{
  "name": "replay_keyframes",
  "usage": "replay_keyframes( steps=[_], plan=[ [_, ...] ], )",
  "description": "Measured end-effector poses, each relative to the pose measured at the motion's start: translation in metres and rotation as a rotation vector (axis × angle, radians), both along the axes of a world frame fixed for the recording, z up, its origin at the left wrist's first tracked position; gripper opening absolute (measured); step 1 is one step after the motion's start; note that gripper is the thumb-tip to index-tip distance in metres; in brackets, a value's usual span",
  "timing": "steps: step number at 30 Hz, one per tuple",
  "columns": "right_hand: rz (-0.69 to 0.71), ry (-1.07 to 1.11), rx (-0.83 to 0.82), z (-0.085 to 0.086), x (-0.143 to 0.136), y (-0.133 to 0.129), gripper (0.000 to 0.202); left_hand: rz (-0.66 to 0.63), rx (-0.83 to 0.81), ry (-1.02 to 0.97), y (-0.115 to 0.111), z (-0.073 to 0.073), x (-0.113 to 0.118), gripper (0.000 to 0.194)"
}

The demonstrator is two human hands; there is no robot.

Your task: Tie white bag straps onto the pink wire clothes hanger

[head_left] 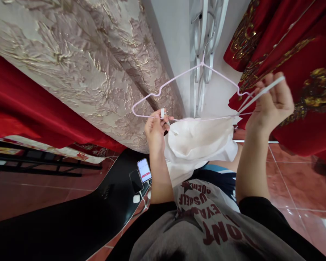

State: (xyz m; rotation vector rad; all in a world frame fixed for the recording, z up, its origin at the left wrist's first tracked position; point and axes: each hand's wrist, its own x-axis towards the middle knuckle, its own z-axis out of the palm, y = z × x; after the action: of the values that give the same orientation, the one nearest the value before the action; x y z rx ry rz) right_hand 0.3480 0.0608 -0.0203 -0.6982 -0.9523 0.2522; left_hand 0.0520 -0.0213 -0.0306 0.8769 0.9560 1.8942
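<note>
The white garment (201,139) is at the centre of the frame, bunched just below the lower bar of the pink hanger (202,64) and drooping toward my lap. The hanger spans the middle of the picture, its hook reaching up in front of a white metal rack (203,32) at the top centre; I cannot tell whether it is hooked on there. With my right hand (271,101), right of centre, I pinch a white strap (268,88) between thumb and fingers, drawn taut by the hanger's right corner. My left hand (157,127) is closed around the lower bar near the left corner, a narrow white band (162,113) lying across a finger.

Red garments (309,90) with gold embroidery fill the upper right, and floral brocade fabric (97,72) covers the upper left, with red cloth (38,105) below it at the left edge. On the glossy black bench (70,217) at lower left, two phones lie side by side, one with a lit screen (143,170), one dark (136,181), beside a white charger (136,198). My printed T-shirt (201,217) occupies the bottom centre, and red floor tiles (296,181) show at lower right.
</note>
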Motion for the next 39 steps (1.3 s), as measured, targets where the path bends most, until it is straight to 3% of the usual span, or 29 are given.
replay_keyframes(
  steps=[3,6,11,15,21,23,25,27,29,31,34,39],
  plan=[
    [-0.169,-0.004,-0.020,-0.015,0.019,0.002,0.038,-0.001,-0.030,-0.008,0.000,0.002,-0.001,0.029],
    [-0.264,0.005,0.011,-0.022,0.017,-0.019,0.032,-0.024,-0.048,-0.025,0.001,0.002,-0.001,0.029],
    [-0.283,-0.139,0.065,-0.009,-0.013,-0.058,0.024,-0.031,-0.079,-0.076,0.005,0.000,-0.002,0.025],
    [-0.289,-0.137,0.081,0.002,-0.013,-0.055,0.031,-0.031,-0.091,-0.089,0.007,-0.001,-0.004,0.023],
    [-0.498,0.024,0.156,-0.004,-0.020,-0.059,0.033,-0.080,-0.058,-0.106,0.007,-0.007,-0.001,0.027],
    [-0.389,-0.105,0.136,-0.002,-0.033,-0.070,0.020,-0.087,-0.042,-0.109,0.008,-0.009,0.000,0.026],
    [-0.113,-0.341,0.075,0.004,-0.046,-0.078,0.007,-0.104,-0.039,-0.113,0.007,-0.010,0.002,0.026],
    [0.163,-0.574,-0.079,0.009,-0.056,-0.079,0.002,-0.122,-0.049,-0.112,0.007,-0.011,0.003,0.027],
    [0.308,-0.697,-0.255,0.011,-0.061,-0.074,0.008,-0.129,-0.066,-0.098,0.005,-0.013,0.004,0.028],
    [0.328,-0.734,-0.337,0.008,-0.062,-0.066,0.014,-0.139,-0.074,-0.086,0.004,-0.015,0.002,0.031],
    [0.270,-0.735,-0.312,-0.001,-0.061,-0.060,0.017,-0.118,-0.052,-0.080,0.001,-0.022,-0.009,0.033],
    [0.193,-0.720,-0.258,-0.006,-0.059,-0.063,0.017,0.163,0.065,-0.007,-0.003,-0.026,-0.048,0.031]
  ],
)
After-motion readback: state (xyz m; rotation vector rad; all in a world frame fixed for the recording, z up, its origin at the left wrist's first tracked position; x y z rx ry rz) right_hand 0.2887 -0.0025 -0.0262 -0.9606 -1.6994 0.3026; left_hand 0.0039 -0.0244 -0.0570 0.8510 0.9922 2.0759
